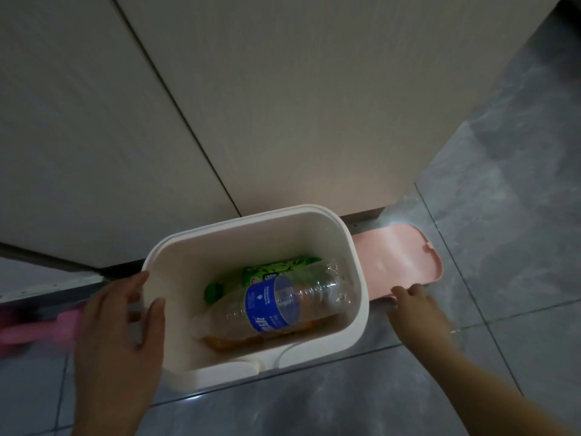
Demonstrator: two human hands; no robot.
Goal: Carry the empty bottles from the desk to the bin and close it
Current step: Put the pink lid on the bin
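1. Bottle (276,306), clear with a blue label, lies slanted inside the white bin (358,313), between the two hands.
2. Left hand (119,328) rests spread against the bin's near-left rim, gripping nothing.
3. Right hand (415,313) has fingertips on the near edge of the pink lid (405,256), which lies flat on the floor; whether they have closed on it, I cannot tell.
4. Risk: the bottle's raised base sits near the rim, so the lid may jam or sit crooked.
5. Risk: a fingertip-only hold could let the lid slip.

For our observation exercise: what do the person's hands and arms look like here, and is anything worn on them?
Both are bare: the left hand and right hand show no gloves, rings or watch, and the forearms show no sleeves. The dim light hides finer detail.
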